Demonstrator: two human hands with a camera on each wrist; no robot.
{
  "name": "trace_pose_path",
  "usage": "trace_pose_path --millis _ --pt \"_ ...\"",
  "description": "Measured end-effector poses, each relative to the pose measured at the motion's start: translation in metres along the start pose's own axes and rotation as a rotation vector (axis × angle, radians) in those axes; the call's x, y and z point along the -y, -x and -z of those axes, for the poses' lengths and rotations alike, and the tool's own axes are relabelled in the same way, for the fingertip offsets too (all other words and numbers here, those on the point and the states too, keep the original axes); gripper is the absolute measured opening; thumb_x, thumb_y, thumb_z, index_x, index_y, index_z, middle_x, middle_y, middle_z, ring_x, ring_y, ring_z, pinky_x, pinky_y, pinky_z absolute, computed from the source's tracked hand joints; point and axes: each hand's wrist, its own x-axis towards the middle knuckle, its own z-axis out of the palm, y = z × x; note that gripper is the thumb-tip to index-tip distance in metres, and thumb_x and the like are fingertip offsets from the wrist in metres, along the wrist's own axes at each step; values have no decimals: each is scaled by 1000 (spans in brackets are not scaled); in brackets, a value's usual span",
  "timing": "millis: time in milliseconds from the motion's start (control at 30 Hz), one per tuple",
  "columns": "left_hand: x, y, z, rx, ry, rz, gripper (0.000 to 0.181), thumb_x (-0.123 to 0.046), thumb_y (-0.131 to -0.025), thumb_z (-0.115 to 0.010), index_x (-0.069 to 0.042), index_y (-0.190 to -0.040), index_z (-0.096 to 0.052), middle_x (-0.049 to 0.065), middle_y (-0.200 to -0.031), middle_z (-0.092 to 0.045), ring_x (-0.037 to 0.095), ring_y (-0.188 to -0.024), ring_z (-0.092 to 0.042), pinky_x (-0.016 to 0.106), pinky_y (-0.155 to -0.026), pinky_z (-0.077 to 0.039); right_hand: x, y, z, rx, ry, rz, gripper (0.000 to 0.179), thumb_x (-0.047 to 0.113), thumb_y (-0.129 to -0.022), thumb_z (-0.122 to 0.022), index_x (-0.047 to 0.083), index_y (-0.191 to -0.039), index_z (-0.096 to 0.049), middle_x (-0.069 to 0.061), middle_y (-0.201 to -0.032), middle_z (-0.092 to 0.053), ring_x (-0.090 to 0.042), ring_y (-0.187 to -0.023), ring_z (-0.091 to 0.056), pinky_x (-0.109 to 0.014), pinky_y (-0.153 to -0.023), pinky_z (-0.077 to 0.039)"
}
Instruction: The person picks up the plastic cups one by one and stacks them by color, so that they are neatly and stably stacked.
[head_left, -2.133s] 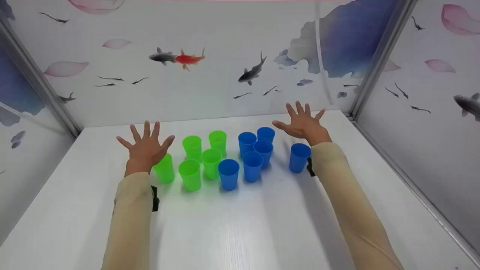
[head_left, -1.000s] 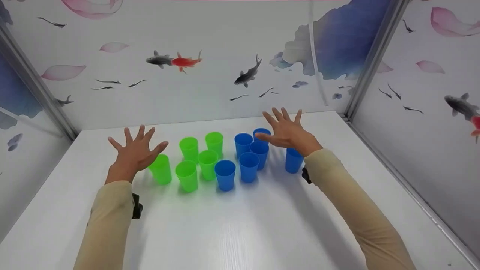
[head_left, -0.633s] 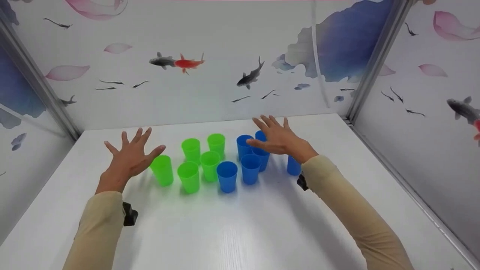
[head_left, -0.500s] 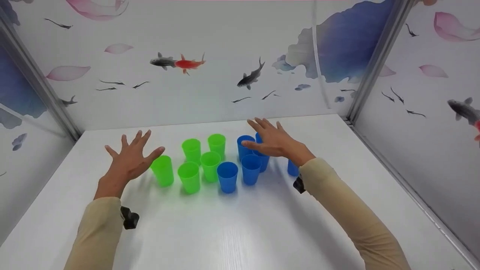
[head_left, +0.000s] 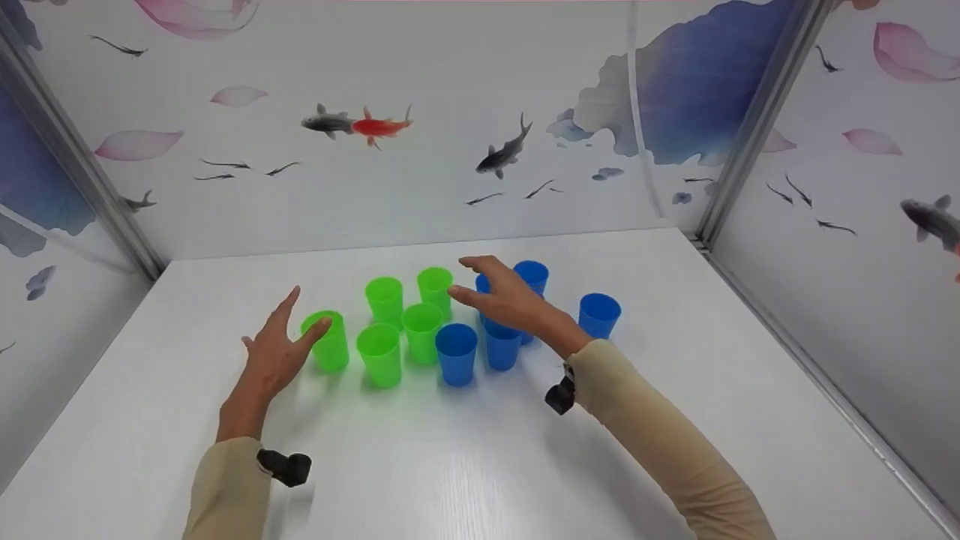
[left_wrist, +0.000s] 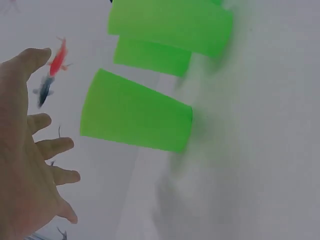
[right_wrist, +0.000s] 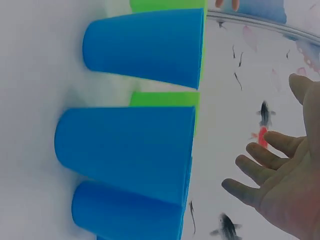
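Observation:
Several green cups (head_left: 379, 356) stand upright on the left and several blue cups (head_left: 456, 356) beside them on the right. My left hand (head_left: 276, 352) hangs just left of the leftmost green cup (head_left: 331, 351), thumb and fingers apart, holding nothing. In the left wrist view, a gap shows between that hand (left_wrist: 25, 150) and the nearest green cup (left_wrist: 135, 112). Over the blue group hovers my right hand (head_left: 510, 298), covering parts of the cups behind it. Seen from the right wrist, its fingers (right_wrist: 255, 170) are spread beyond the rims of the blue cups (right_wrist: 125, 150), gripping nothing.
One blue cup (head_left: 599, 313) stands apart at the right, partly behind the right wrist. The white table (head_left: 420, 465) is bounded by a back wall (head_left: 420, 202) and side walls printed with fish and petals. Black wrist cameras (head_left: 286, 466) stick out from both sleeves.
My right hand has moved left and lower over the blue cups, uncovering the rear and far-right ones. My left hand first drifted left, then came lower and nearer the leftmost green cup. The cups stay put.

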Motion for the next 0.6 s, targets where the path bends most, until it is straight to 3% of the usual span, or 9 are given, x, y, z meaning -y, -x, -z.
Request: trace_pose_path --millis 167,367,600 --pt "2 3 -9 -6 141 59 87 -62 -97 -48 -21 -163 -9 14 -170 -11 41 -156 -11 66 -123 -14 3 -5 -14 -13 -126 -11 73 51 -94 -65 17 -154 -39 -7 -157 -43 -28 -147 -40 -50 -118 -38" --pt "4 5 -19 -37 265 62 92 -55 -97 -57 -18 -163 -4 12 -169 -15 38 -156 -16 61 -123 -22 8 -10 -28 6 -187 -56 78 47 -89 -73 16 -153 -40 -5 -158 -42 -28 -148 -39 -50 -117 -40" --pt "12 7 -32 -45 299 74 95 -46 -96 -63 -15 -162 -3 14 -169 -12 40 -155 -18 60 -122 -25 15 -19 -43 56 -134 -84 80 44 -86 -77 17 -152 -41 -6 -158 -42 -29 -147 -39 -51 -116 -41"
